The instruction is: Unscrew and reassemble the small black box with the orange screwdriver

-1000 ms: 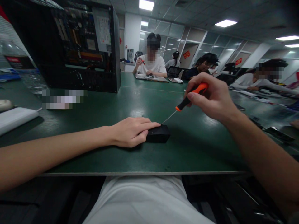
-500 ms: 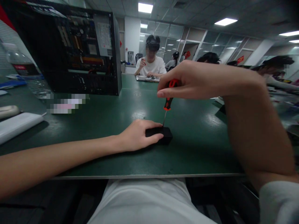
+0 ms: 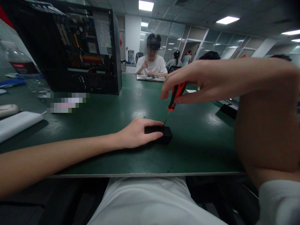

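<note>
A small black box (image 3: 161, 132) lies on the green table (image 3: 187, 150) in front of me. My left hand (image 3: 137, 132) grips its left end, thumb and fingers wrapped round it. My right hand (image 3: 194, 82) is raised above it, with the elbow lifted high, and pinches the orange-and-black handle of a small screwdriver (image 3: 173, 95). The thin shaft slants down and its tip touches the top of the box near my left fingertips.
An open computer case (image 3: 77, 50) stands at the back left, with a water bottle (image 3: 25, 73) and a white flat item (image 3: 16, 123) to its left. Other people sit at work across the table. A dark object (image 3: 228, 110) lies on the right. The table's front edge (image 3: 145, 174) is near my lap.
My right hand swung from the right to above the box, lifting the elbow and turning the screwdriver from a low slant to nearly upright. My left hand stayed on the box.
</note>
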### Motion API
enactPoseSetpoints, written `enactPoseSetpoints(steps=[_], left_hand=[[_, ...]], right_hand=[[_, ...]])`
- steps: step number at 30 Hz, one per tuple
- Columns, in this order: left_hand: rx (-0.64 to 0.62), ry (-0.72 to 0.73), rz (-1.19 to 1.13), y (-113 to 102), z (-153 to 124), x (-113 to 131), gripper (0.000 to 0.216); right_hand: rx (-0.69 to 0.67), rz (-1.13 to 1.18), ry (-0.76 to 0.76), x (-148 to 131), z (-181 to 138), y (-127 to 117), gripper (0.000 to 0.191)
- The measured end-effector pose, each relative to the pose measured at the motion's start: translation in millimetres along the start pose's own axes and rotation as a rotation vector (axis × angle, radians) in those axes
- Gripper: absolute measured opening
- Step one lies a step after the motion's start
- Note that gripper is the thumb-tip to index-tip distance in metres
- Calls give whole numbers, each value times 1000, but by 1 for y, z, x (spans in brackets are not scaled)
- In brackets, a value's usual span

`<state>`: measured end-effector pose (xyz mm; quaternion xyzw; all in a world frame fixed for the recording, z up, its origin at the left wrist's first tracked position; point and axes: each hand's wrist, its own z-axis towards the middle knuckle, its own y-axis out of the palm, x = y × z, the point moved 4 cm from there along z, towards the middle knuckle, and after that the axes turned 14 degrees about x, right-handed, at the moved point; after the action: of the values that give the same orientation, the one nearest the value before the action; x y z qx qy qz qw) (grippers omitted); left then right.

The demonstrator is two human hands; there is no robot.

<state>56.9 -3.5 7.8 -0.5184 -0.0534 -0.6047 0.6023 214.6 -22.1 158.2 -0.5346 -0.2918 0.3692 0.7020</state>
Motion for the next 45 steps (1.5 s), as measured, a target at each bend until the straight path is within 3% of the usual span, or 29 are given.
enactPoseSetpoints(steps=[3,8,17,22,27,32,37,41,45], left_hand=[[0,8,10,0,-1,0,38],[19,49,24,1,-2,-2,46],[14,67,50,1,-1,-3,44],[8,62,48,0,-2,-3,44],[-12,86,64,-1,-2,-5,44],[-16,88,77,-2,-2,-4,46],[-3,90,93,-2,-2,-2,46],[16,73,119,-2,-2,-2,44],[14,65,133,-4,-2,-3,42]], right_hand=[[-17,10,-22,-2,0,0,30],[68,-10,18,-6,3,-1,30],[47,-98,9,-6,3,-1,32],[61,-58,-70,-7,3,0,27],[83,-93,-3,-3,4,0,26],[30,-18,-66,-9,4,-1,28],[41,-70,53,-8,3,-1,28],[31,-5,-52,-12,4,0,26],[50,-90,-7,-6,3,-1,28]])
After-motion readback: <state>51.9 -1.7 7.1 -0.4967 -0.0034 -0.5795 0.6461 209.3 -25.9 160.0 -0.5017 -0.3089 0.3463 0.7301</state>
